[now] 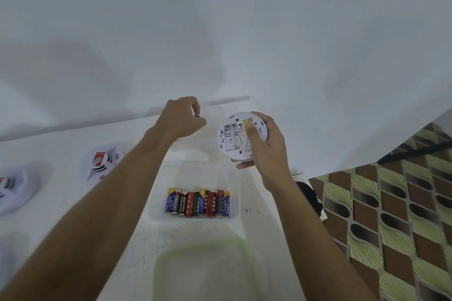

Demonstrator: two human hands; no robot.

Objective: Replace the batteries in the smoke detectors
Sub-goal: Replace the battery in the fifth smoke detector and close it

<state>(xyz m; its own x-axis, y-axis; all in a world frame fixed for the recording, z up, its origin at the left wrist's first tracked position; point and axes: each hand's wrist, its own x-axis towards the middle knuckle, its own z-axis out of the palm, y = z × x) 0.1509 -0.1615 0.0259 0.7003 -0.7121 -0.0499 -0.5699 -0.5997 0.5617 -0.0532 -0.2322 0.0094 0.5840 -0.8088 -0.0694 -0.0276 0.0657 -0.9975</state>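
My right hand [266, 146] grips a round white plastic smoke detector [232, 138], battery bay facing me, over the far side of the table [61, 144]. My left hand [182, 118] pinches a small battery [197, 115] just left of it. Nearer, a clear tray [235, 214] holds glossy cylindrical batteries [199, 203]; another detector [101, 161] lies left.

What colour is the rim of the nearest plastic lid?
The lid has a light green rim, seen in the head view.
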